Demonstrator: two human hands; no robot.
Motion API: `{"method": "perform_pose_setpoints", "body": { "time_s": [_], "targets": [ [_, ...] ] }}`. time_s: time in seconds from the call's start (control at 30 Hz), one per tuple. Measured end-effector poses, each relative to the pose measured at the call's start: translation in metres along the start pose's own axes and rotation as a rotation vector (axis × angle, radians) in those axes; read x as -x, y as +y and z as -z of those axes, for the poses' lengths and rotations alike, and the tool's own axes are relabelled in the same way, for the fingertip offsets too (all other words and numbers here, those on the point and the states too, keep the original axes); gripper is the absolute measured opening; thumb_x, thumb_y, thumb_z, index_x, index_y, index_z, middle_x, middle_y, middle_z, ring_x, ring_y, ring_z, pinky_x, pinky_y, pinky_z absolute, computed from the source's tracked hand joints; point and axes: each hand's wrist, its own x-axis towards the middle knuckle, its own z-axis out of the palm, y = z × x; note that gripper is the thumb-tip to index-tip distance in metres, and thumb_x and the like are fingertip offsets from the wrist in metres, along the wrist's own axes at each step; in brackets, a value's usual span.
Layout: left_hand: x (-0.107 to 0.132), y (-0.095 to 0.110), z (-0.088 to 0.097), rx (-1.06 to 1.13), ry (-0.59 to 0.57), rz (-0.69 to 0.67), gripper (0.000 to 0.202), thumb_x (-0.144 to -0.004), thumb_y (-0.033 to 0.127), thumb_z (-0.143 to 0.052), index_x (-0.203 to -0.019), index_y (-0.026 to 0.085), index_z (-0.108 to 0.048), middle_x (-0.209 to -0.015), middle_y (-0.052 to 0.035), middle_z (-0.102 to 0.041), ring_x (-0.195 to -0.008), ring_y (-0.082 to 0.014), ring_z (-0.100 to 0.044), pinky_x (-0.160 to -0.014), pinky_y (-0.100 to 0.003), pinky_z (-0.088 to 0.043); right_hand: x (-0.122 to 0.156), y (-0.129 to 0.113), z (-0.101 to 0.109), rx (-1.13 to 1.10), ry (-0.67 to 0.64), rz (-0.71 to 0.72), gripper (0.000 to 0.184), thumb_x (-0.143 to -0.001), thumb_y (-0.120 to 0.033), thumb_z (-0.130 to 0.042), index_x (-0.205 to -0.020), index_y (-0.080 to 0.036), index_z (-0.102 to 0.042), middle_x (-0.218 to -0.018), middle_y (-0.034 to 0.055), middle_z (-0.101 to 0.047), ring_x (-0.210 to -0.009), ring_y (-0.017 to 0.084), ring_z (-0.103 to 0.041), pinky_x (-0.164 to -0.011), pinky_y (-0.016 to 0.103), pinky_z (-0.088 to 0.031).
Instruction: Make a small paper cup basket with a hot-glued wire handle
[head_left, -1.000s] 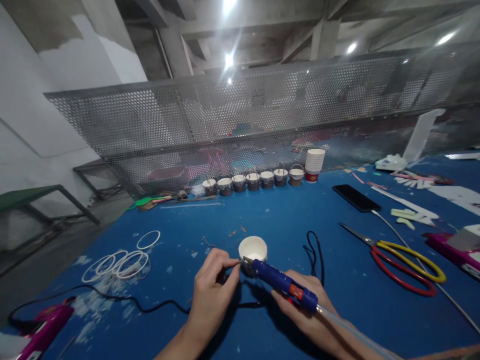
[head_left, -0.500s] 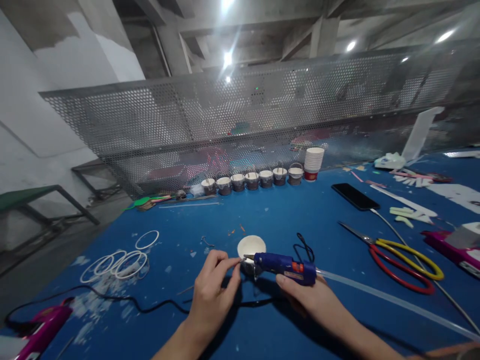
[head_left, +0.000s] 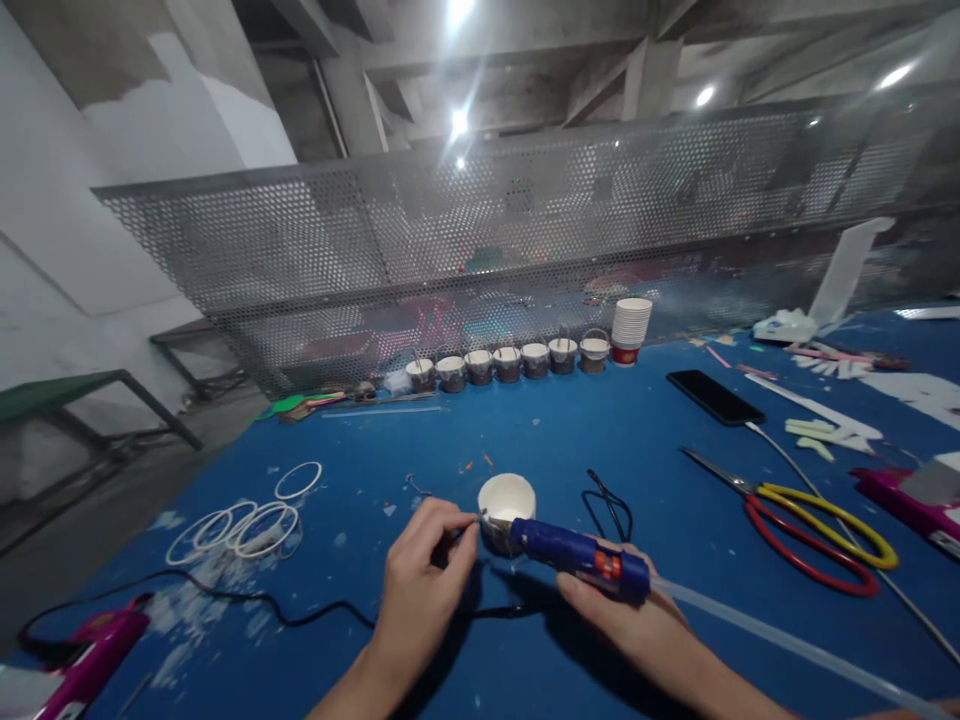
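A small white paper cup (head_left: 507, 497) stands on the blue table (head_left: 660, 470) in front of me. My right hand (head_left: 637, 620) grips a blue glue gun (head_left: 581, 556) whose nozzle touches the cup's near side; a clear glue stick (head_left: 780, 645) trails out of its back to the right. My left hand (head_left: 424, 585) is closed in a pinch at the cup's left rim, holding something thin that I cannot make out. A black cord (head_left: 609, 505) loops just right of the cup.
Several white rings (head_left: 247, 520) lie at left, a pink glue gun (head_left: 82, 660) at the near left corner. Red-and-yellow scissors (head_left: 810, 520), a black phone (head_left: 716, 397) and a pink tool (head_left: 911, 495) lie at right. A row of small cups (head_left: 506, 362) and a cup stack (head_left: 630, 330) line the mesh screen.
The glue gun swung from steeply angled to nearly level, then settled with its nozzle low against the cup's near side. My left hand stayed pinched at the rim.
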Motion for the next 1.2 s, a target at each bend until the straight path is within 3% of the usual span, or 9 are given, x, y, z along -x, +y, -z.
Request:
{"method": "perform_pose_setpoints", "body": {
  "time_s": [0.13, 0.3, 0.53, 0.77, 0.97, 1.2],
  "targets": [
    [-0.001, 0.003, 0.0, 0.089, -0.052, 0.152, 0.016, -0.081, 0.027, -0.055, -0.068, 0.019, -0.061, -0.067, 0.0004, -0.055, -0.056, -0.0113, -0.05, -0.051, -0.022, -0.038, 0.001, -0.008, -0.002, 0.089, -0.002, 0.14, 0.027, -0.077, -0.036, -0.051, -0.056, -0.02, -0.044, -0.052, -0.0034, -0.043, -0.046, 0.01, -0.04, -0.047, 0.021, -0.039],
    [-0.001, 0.006, 0.0, 0.173, -0.083, 0.235, 0.017, -0.079, 0.028, -0.055, -0.067, 0.018, -0.06, -0.066, 0.0008, -0.053, -0.055, -0.0109, -0.046, -0.05, -0.022, -0.036, 0.0, -0.012, -0.003, 0.094, 0.005, 0.198, 0.028, -0.08, -0.034, -0.047, -0.056, -0.02, -0.041, -0.05, -0.0047, -0.041, -0.044, 0.009, -0.04, -0.046, 0.02, -0.037],
    [-0.003, 0.014, -0.001, 0.298, -0.098, 0.399, 0.019, -0.072, 0.031, -0.06, -0.061, 0.017, -0.061, -0.062, 0.001, -0.053, -0.053, -0.0104, -0.043, -0.049, -0.022, -0.034, 0.001, -0.003, -0.004, 0.188, -0.022, 0.279, 0.025, -0.083, -0.033, -0.048, -0.062, -0.019, -0.047, -0.055, -0.0033, -0.05, -0.047, 0.009, -0.044, -0.051, 0.022, -0.038],
    [-0.004, 0.016, 0.001, 0.542, -0.126, 0.693, 0.028, -0.067, 0.043, -0.065, -0.064, 0.016, -0.058, -0.045, 0.0083, -0.035, -0.041, -0.0059, -0.027, -0.04, -0.019, -0.019, 0.0, -0.005, -0.004, 0.197, -0.006, 0.258, 0.027, -0.083, -0.034, -0.048, -0.061, -0.02, -0.047, -0.054, -0.0023, -0.052, -0.047, 0.009, -0.045, -0.05, 0.023, -0.038],
    [-0.003, 0.018, -0.003, 0.608, -0.091, 0.738, 0.029, -0.068, 0.043, -0.066, -0.063, 0.016, -0.057, -0.038, 0.0099, -0.032, -0.036, -0.0045, -0.024, -0.041, -0.019, -0.016, 0.0, -0.006, -0.004, 0.168, 0.014, 0.261, 0.028, -0.083, -0.034, -0.047, -0.059, -0.02, -0.043, -0.052, -0.003, -0.047, -0.046, 0.01, -0.043, -0.049, 0.023, -0.037],
    [-0.004, 0.012, -0.003, 0.66, -0.181, 0.751, 0.031, -0.067, 0.045, -0.066, -0.067, 0.015, -0.06, -0.04, 0.0088, -0.038, -0.034, -0.0041, -0.028, -0.038, -0.018, -0.017, 0.0, -0.009, -0.004, 0.119, 0.009, 0.223, 0.028, -0.082, -0.035, -0.047, -0.059, -0.02, -0.043, -0.052, -0.003, -0.045, -0.046, 0.01, -0.043, -0.048, 0.023, -0.037]
  ]
}}
